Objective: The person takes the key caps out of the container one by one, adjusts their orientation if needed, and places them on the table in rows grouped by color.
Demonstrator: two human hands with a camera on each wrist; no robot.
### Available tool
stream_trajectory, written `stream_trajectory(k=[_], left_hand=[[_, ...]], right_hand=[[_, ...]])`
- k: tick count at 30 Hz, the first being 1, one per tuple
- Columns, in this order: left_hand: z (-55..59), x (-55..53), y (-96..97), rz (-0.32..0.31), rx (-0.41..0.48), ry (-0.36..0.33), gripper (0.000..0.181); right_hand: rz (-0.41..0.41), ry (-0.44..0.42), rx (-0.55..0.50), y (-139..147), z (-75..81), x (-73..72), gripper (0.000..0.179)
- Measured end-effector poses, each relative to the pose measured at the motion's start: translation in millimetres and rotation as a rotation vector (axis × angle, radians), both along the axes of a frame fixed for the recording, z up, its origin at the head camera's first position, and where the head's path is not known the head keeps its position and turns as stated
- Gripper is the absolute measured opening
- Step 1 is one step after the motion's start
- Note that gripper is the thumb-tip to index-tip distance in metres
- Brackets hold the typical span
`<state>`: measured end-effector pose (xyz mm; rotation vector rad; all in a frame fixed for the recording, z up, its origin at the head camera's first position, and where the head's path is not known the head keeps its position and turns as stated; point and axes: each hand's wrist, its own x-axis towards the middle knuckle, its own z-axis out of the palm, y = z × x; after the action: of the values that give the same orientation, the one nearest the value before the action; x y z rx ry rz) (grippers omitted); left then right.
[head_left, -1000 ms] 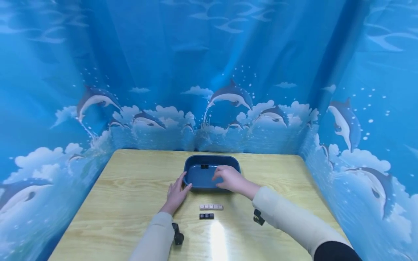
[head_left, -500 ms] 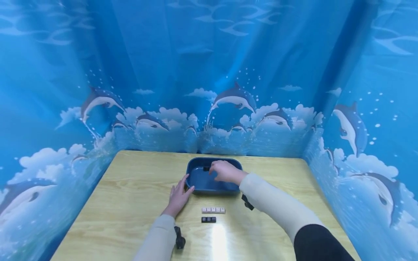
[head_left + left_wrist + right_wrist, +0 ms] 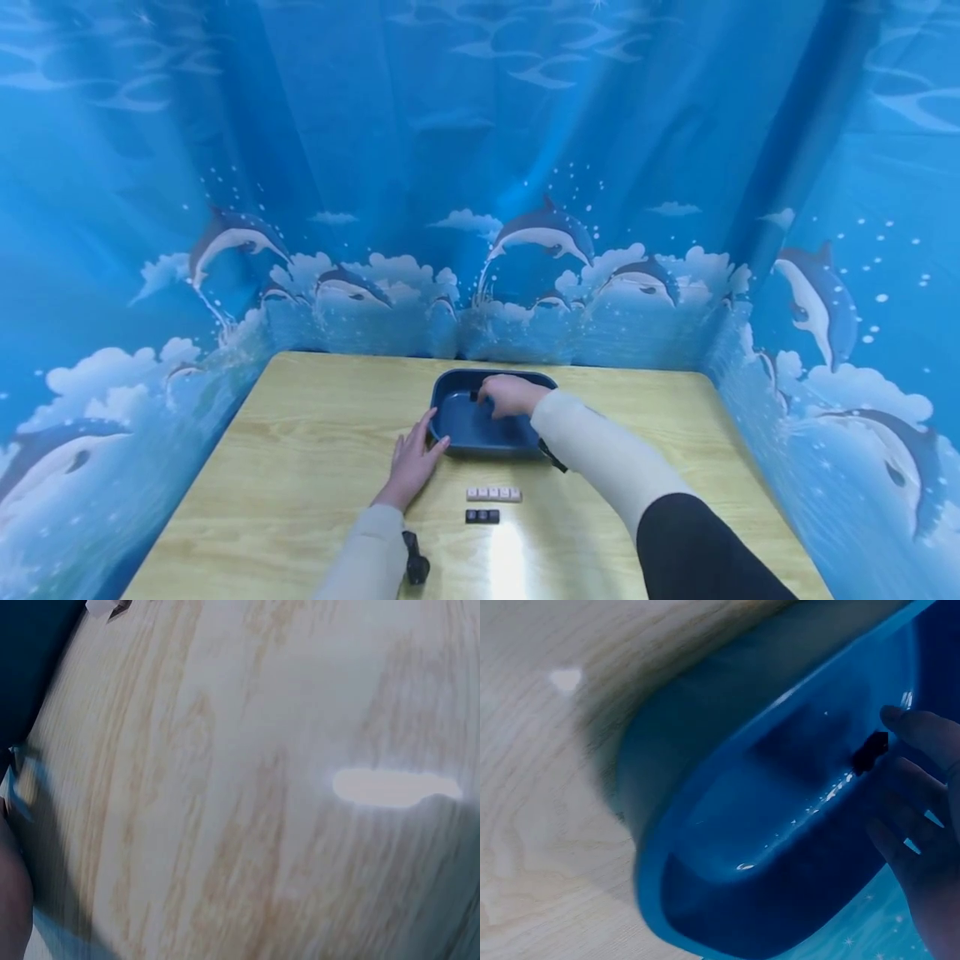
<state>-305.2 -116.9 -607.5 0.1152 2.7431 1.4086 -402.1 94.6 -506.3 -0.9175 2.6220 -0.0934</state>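
Note:
A dark blue basin [image 3: 465, 437] stands on the table toward the back. My left hand [image 3: 412, 462] touches its front left corner, with spread fingers at the left side and the thumb at the front wall. My right hand [image 3: 513, 395] reaches down into the basin from the right. Its fingertips are right at a small black block [image 3: 870, 753] by the far inner wall; the thumb and fingers stand apart around it. In front of the basin lie a row of pale keycap-like blocks [image 3: 493, 494] and a shorter row of black ones [image 3: 482, 517].
The light wooden table [image 3: 315, 450] has a bright glare patch near the front. A blue curtain [image 3: 420, 167] printed with dolphins closes off the back and both sides. Dark camera mounts sit on both wrists, the left mount [image 3: 417, 567] beside the sleeve.
My right hand has moved left and farther into the basin, to the black block. My left hand stays at the basin's corner. The whole head view has shifted slightly downward.

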Motion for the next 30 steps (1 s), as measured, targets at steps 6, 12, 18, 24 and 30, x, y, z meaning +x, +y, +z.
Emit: stream_trajectory(k=[6,12,18,24,30], left_hand=[[-0.9,3.3,0.1,0.004,-0.001,-0.007,0.067],[-4.6,6.6,2.6,0.007,0.009,-0.019,0.066],[-5.1,6.4,4.1,0.014,0.019,-0.016,0.066],[-2.9,4.2,2.6,0.007,0.011,0.01,0.065],[-1.9,0.4,-1.2,0.011,0.002,0.002,0.065]], right_hand=[[-0.013,-0.032,0.062,-1.1,-10.0,-9.8,0.036],[-0.009,-0.044,0.104,2.5,-15.6,-12.3,0.036],[0.011,-0.054,0.115,2.0,-13.6,-14.9,0.038],[-0.018,-0.114,0.112,1.1,-13.0,-15.3,0.039],[-0.016,-0.156,0.116,-1.1,-11.0,-17.1,0.038]])
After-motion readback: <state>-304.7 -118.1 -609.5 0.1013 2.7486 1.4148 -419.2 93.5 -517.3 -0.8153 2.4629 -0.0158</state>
